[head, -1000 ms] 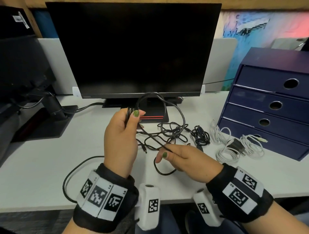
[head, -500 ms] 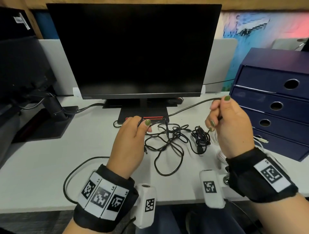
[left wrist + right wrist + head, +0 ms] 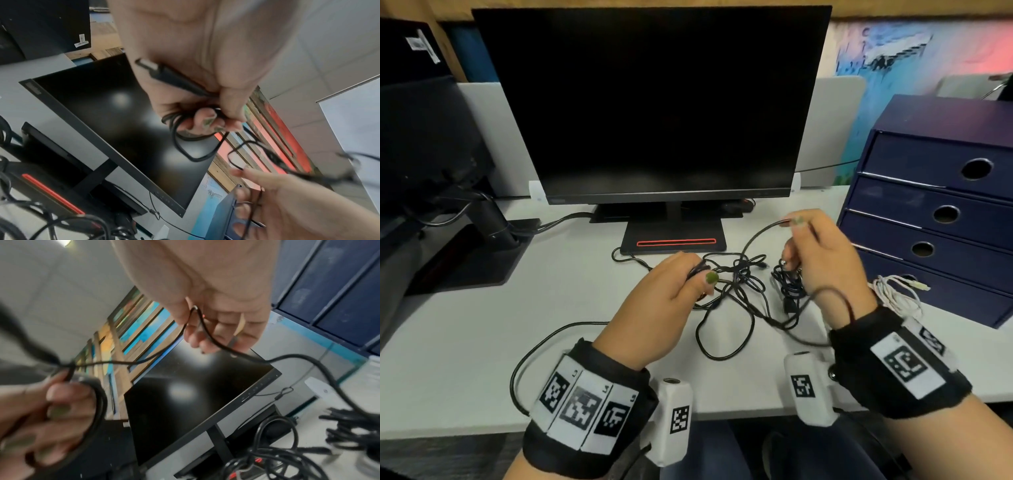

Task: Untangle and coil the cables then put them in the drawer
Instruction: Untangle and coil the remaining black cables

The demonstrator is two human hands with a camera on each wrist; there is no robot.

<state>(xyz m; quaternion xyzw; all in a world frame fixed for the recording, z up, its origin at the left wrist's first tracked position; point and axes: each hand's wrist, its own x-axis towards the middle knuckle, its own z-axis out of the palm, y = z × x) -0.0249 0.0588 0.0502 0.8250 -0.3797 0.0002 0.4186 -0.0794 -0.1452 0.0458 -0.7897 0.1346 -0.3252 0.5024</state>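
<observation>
A thin black cable (image 3: 753, 236) arcs between both hands above the white desk (image 3: 465, 342). My left hand (image 3: 671, 291) grips several gathered loops of the cable (image 3: 185, 146) in its curled fingers, and the cable's plug (image 3: 152, 68) lies across the palm. My right hand (image 3: 822, 260) is raised to the right and pinches a strand of the same cable (image 3: 216, 340) between thumb and fingers. The rest trails into a loose black tangle (image 3: 736, 294) on the desk between the hands. The blue drawer unit (image 3: 935, 212) stands at the right, its drawers looking shut.
A tied black cable bundle (image 3: 787, 291) lies just under my right hand. White cables (image 3: 897, 291) lie in front of the lowest drawer. A monitor (image 3: 654, 102) on its stand (image 3: 674, 236) rises behind the tangle. Another monitor base (image 3: 465, 253) sits at the left.
My right hand rose from the desk with a strand, pulled it out to the right, then came back a little so the strand now hangs slack. My left hand sank toward the desk.
</observation>
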